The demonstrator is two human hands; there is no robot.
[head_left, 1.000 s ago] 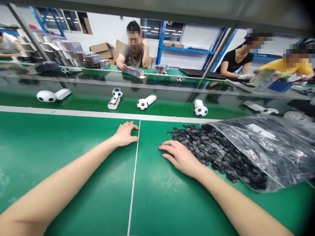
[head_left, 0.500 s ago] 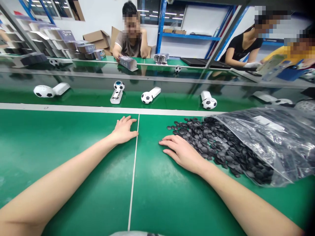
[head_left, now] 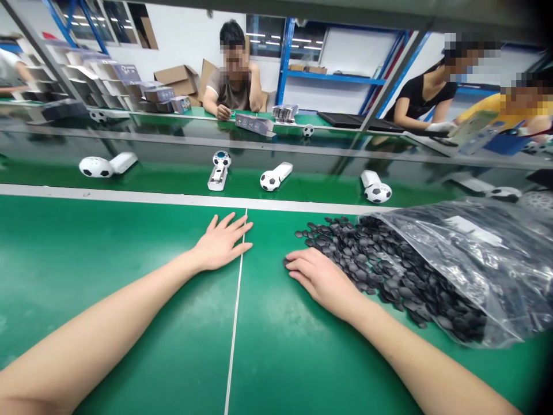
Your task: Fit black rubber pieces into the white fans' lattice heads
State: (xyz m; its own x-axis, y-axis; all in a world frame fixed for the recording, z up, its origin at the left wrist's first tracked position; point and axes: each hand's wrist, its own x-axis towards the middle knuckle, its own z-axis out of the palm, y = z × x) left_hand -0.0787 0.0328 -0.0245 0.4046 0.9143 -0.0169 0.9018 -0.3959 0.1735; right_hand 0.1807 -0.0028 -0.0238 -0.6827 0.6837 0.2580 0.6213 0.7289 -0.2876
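Observation:
My left hand (head_left: 222,242) lies flat on the green table (head_left: 142,334), fingers spread over a white seam line, with nothing in it. My right hand (head_left: 319,279) has its fingertips pinched on a small black plastic piece (head_left: 286,262), mostly hidden by the fingers. Just beyond and to the right of that hand spreads a heap of similar black pieces (head_left: 358,259), spilling out of a clear plastic bag (head_left: 496,271). The right wrist passes in front of the heap's near edge.
Beyond the pale table edge (head_left: 173,200), a green belt carries several white units with football-patterned heads, one a football-patterned unit (head_left: 271,180). Across from me, a person sits behind a printed box (head_left: 254,124). Stacked boxes (head_left: 116,80) stand at left; two people are at right.
My left fingers have spread wider and flattened. My right fingers have drawn closer together around the black piece. The belt units have shifted right. The person opposite has let go of the printed box.

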